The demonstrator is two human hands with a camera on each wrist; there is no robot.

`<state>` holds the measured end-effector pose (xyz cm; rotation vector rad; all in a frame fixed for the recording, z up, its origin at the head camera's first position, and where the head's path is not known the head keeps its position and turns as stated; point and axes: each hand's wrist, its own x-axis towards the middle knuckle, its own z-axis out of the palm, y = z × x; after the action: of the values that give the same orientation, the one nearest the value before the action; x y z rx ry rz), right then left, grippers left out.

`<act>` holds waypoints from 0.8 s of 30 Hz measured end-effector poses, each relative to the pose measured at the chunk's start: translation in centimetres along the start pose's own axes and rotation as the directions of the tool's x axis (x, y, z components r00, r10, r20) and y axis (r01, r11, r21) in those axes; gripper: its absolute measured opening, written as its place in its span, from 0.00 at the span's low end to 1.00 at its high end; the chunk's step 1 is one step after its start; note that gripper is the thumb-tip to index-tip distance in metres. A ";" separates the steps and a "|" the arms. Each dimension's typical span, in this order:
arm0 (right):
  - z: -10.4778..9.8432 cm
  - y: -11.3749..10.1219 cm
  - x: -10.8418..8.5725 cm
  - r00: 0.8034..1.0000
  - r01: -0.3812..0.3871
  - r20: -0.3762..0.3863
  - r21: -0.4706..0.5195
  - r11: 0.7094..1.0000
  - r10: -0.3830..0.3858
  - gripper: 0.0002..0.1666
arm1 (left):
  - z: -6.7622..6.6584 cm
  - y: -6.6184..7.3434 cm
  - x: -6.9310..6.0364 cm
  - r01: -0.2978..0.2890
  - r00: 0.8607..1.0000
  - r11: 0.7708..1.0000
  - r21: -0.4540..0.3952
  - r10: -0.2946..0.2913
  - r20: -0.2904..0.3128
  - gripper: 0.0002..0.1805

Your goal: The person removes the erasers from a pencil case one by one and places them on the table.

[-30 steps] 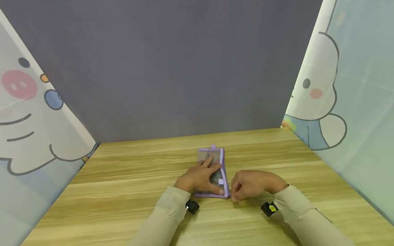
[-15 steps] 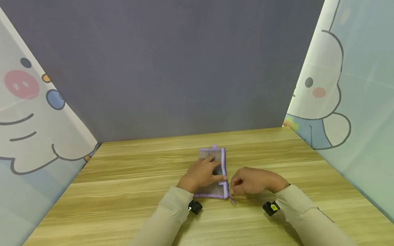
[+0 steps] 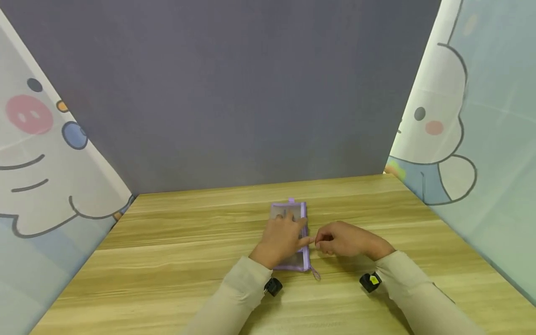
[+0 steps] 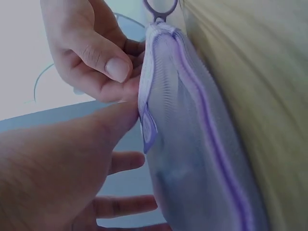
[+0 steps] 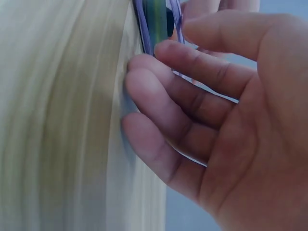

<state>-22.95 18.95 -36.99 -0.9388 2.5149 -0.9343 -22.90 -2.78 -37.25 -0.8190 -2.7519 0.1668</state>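
Observation:
A translucent zip pouch with purple trim lies on the table. Its zipped edge faces right, and a purple pull loop hangs off the near right corner. My left hand rests over the pouch with fingers spread, its thumb reaching to the zipped edge. Close to that thumb, my right hand is beside the same edge with loosely bent fingers. In the left wrist view, right-hand fingertips meet the zipped edge. Between purple edges in the right wrist view, a green strip and something dark show; their kind is unclear.
The wood-grain table extends to both sides of the pouch. A grey panel stands at its back, with cartoon-printed curtains at the sides. A small black device sits at each wrist.
My right hand has moved away from the near corner, up along the zipped edge, leaving the pull loop in sight. My left hand has shifted slightly right, its thumb moving up to that edge.

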 end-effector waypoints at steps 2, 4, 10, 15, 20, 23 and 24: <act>-0.1 0.2 0.1 1.000 -0.006 -0.016 -0.007 1.000 0.006 0.09 | 0.2 -0.2 0.0 0.012 1.000 0.999 -0.032 -0.011 0.017 0.32; -0.1 0.4 0.2 1.000 -0.007 -0.024 -0.010 1.000 0.007 0.10 | 0.3 -0.4 0.0 0.027 0.999 0.998 -0.062 -0.025 0.039 0.33; -0.2 0.5 0.3 0.998 -0.026 -0.050 -0.015 1.000 0.025 0.09 | 0.2 -0.3 -0.2 0.059 0.996 0.985 -0.163 -0.048 0.068 0.40; 0.0 0.5 0.3 0.996 -0.034 -0.078 -0.023 0.999 0.032 0.08 | 0.1 -0.2 -0.3 0.097 0.993 0.970 -0.224 -0.078 0.091 0.40; 0.3 0.6 0.4 0.993 -0.012 -0.114 -0.041 0.999 0.007 0.08 | 0.2 -0.2 -0.2 0.104 0.991 0.962 -0.251 -0.079 0.108 0.41; 0.4 0.6 0.4 0.991 0.002 -0.131 -0.054 0.999 -0.009 0.12 | 0.2 -0.3 -0.2 0.103 0.991 0.959 -0.265 -0.076 0.110 0.40; 0.5 0.5 0.4 0.991 0.005 -0.136 -0.063 0.998 -0.014 0.14 | 0.2 -0.3 -0.2 0.102 0.991 0.958 -0.268 -0.075 0.110 0.40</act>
<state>-23.30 18.78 -37.71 -0.9360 2.6699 -0.9580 -22.97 -3.20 -37.44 -0.7678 -2.9412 -0.2017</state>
